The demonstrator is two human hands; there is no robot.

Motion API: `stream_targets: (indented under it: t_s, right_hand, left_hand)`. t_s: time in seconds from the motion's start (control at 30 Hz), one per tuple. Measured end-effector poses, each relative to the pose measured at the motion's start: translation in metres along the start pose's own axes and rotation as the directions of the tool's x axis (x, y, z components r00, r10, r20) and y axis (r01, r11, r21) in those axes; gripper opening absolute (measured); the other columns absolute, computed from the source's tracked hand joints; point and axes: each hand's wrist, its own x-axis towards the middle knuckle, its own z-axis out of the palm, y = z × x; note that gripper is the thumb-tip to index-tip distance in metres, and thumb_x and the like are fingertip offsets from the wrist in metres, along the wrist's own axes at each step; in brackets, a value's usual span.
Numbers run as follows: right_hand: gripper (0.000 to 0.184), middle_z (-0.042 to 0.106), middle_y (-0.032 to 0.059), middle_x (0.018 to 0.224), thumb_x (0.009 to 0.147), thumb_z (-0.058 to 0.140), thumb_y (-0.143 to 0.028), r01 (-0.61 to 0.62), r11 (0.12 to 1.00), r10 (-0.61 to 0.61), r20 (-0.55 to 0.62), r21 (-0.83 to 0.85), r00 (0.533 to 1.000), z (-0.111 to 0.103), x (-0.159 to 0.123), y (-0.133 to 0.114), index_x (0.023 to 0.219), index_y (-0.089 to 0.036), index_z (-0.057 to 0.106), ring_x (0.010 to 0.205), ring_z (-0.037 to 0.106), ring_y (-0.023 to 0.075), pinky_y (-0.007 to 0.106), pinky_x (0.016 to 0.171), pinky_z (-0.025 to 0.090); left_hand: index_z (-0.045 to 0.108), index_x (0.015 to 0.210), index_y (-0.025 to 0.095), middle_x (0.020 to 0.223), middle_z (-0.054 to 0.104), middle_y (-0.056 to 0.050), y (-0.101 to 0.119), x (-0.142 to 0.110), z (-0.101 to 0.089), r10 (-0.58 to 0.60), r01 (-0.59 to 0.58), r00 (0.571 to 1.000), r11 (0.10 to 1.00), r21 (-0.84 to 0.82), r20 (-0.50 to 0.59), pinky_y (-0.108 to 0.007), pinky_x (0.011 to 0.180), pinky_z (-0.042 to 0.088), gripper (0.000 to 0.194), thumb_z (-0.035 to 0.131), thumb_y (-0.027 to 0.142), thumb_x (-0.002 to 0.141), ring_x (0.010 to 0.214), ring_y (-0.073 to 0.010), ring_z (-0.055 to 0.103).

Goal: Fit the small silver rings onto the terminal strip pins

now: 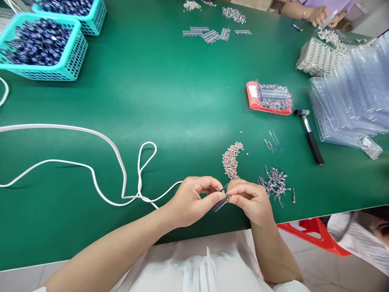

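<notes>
Near the table's front edge, my left hand (202,198) and my right hand (251,198) meet with thumbs and fingertips pinched. Between them they hold a small dark ribbed strip (221,202), tilted, with its upper part hidden by my fingers. Just beyond my fingertips lies a curved pile of tiny pinkish-silver round pieces (231,160). Right of my right hand is a heap of small thin dark-and-silver parts (276,182), and one similar part (293,196) lies apart from it. A few slim pins (276,140) rest behind that heap.
A black-handled hammer (310,138), a red pack with similar strips (270,97) and stacked clear plastic trays (349,97) occupy the right. White cable (91,168) loops across the left, below turquoise baskets (75,56) of dark glossy parts. A co-worker's hands (322,17) work at the far right.
</notes>
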Motion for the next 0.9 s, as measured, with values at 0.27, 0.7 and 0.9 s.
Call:
stream_targets:
  t_s: [0.27,0.7,0.9]
  right_hand:
    - [0.008,0.070,0.0031,0.075,0.078,0.076,-0.021,-0.007,0.998,0.006,0.015,0.058,1.000,0.0012,0.0007,-0.0005,0.085,-0.026,0.077,0.071,0.063,0.0172,0.033,0.063,0.053]
    - [0.005,0.070,0.0034,0.073,0.075,0.079,-0.026,-0.078,0.993,0.076,0.028,0.093,0.997,0.0004,-0.0003,0.0017,0.079,-0.025,0.077,0.072,0.063,0.0180,0.033,0.063,0.054]
    - [0.007,0.067,0.0031,0.077,0.082,0.072,-0.020,-0.048,0.998,0.048,-0.003,0.027,0.999,0.0007,0.0003,-0.0021,0.085,-0.024,0.076,0.074,0.060,0.0163,0.031,0.066,0.049]
  left_hand:
    - [0.064,0.073,0.015,0.063,0.066,-0.003,0.0007,0.0002,-0.0004,-0.005,0.005,1.000,1.000,-0.004,0.024,-0.026,0.059,0.049,0.012,0.062,0.020,0.083,0.059,-0.0147,0.061]
    - [0.064,0.073,0.016,0.065,0.067,-0.003,0.0013,-0.0025,-0.0002,-0.001,-0.001,0.999,1.000,0.027,0.047,-0.027,0.061,0.049,0.013,0.061,0.020,0.084,0.060,-0.0148,0.061]
    - [0.061,0.078,0.016,0.067,0.064,-0.001,-0.0028,-0.0004,-0.0015,-0.085,0.086,0.996,0.996,-0.028,0.026,-0.026,0.061,0.048,0.011,0.063,0.024,0.085,0.062,-0.0137,0.059]
